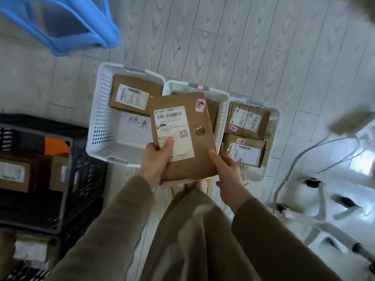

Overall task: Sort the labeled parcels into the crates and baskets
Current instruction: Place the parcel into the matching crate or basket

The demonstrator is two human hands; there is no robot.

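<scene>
Parcels (129,96) in white baskets (97,118), black crate (81,169)

The parcel (200,151) is brown with a white label (174,126); the baskets (101,110) are white, dotted with holes; the crate (81,165) at nine o'clock is black.
</scene>
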